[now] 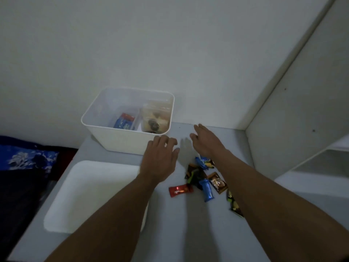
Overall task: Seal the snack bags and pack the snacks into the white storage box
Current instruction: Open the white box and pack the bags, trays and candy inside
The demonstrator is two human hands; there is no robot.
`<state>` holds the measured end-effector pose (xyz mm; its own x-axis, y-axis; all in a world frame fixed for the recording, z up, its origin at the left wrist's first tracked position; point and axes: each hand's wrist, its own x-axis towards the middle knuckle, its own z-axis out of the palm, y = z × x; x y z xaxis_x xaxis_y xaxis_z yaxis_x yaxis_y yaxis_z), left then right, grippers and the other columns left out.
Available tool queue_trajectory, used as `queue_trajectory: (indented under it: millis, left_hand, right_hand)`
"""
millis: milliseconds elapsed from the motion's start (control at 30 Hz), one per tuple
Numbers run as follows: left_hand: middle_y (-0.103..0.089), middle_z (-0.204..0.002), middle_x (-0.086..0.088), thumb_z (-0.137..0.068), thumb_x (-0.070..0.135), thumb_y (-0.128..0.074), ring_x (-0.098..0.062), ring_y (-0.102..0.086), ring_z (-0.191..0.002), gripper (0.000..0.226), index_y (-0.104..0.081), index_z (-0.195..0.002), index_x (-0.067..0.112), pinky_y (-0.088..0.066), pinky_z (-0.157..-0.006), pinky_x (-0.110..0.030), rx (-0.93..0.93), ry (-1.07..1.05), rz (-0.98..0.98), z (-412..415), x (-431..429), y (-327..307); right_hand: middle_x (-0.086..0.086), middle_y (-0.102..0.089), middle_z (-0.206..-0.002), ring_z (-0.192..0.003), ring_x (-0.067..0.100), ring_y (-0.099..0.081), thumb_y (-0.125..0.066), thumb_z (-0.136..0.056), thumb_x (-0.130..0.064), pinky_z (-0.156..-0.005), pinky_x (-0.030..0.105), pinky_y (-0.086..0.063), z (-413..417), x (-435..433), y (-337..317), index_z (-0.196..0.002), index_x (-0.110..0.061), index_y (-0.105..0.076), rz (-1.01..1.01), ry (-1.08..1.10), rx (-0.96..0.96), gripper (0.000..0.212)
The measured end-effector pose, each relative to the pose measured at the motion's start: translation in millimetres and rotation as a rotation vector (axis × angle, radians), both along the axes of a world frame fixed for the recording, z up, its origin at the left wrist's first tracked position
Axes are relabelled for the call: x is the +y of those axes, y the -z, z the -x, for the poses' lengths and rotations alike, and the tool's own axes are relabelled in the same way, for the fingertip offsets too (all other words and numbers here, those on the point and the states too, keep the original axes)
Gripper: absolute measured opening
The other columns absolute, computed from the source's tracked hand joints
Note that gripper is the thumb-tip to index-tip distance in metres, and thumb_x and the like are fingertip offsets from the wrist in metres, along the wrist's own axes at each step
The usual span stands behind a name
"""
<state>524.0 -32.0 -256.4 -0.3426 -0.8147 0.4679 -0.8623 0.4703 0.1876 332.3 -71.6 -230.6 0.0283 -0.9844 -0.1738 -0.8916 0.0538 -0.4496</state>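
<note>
The white storage box [105,135] stands at the back of the grey table against the wall. Inside it lie a clear bag with blue and red packets [123,123] and a clear bag of brownish snacks [155,121]. My left hand [160,157] hovers by the box's near right corner, fingers apart, holding nothing. My right hand [205,140] is stretched out flat to the right of the box, also holding nothing. Several small wrapped snacks lie loose between my forearms: a red one [180,190], a blue one [207,190], a brown one [218,183].
A white lid [90,193] lies flat on the table's left side, in front of the box. A white shelf unit [302,120] rises at the right. Dark blue patterned fabric [28,159] sits beyond the table's left edge.
</note>
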Motion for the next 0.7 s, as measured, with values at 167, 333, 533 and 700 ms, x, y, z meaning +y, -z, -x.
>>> queue_trajectory:
  millis: [167, 333, 533, 700]
  left_hand:
    - [-0.063, -0.113, -0.006, -0.097, 0.045, -0.039, -0.026, -0.059, -0.097, 0.045, -0.058, -0.126, 0.016, -0.050, -0.076, -0.038, -0.034, 0.069, -0.244, 44, 22, 64]
    - [-0.055, -0.134, -0.025, -0.097, 0.057, -0.036, -0.040, -0.052, -0.119, 0.063, -0.054, -0.137, 0.011, -0.048, -0.094, -0.050, -0.080, 0.110, -0.342, 79, 27, 126]
    - [-0.051, -0.138, -0.011, -0.085, 0.069, -0.034, -0.032, -0.052, -0.116, 0.072, -0.049, -0.140, 0.024, -0.045, -0.089, -0.045, -0.198, -0.059, -0.306, 98, 30, 148]
    - [-0.055, -0.115, -0.005, -0.082, 0.060, -0.047, -0.027, -0.056, -0.091, 0.055, -0.061, -0.119, 0.022, -0.046, -0.058, -0.032, -0.065, -0.103, -0.277, 92, 23, 157]
  right_hand:
    - [0.015, -0.011, -0.163, -0.150, 0.028, -0.011, -0.037, -0.103, -0.038, -0.121, 0.047, -0.015, 52, 38, 59, -0.155, -0.013, -0.019, -0.106, 0.083, 0.071, 0.061]
    - [0.016, 0.010, -0.163, -0.149, 0.039, 0.009, -0.034, -0.093, -0.067, -0.115, 0.064, -0.003, 94, 69, 119, -0.155, -0.035, -0.004, -0.184, 0.313, 0.167, 0.077]
    - [0.021, 0.006, -0.162, -0.149, 0.038, 0.009, -0.022, -0.087, -0.079, -0.116, 0.060, 0.004, 94, 64, 157, -0.153, -0.042, 0.006, -0.117, 0.281, 0.077, 0.081]
    - [0.019, -0.035, -0.148, -0.138, 0.038, -0.028, -0.030, -0.095, -0.066, -0.111, 0.058, -0.023, 80, 40, 170, -0.151, -0.037, -0.022, 0.087, 0.148, 0.236, 0.063]
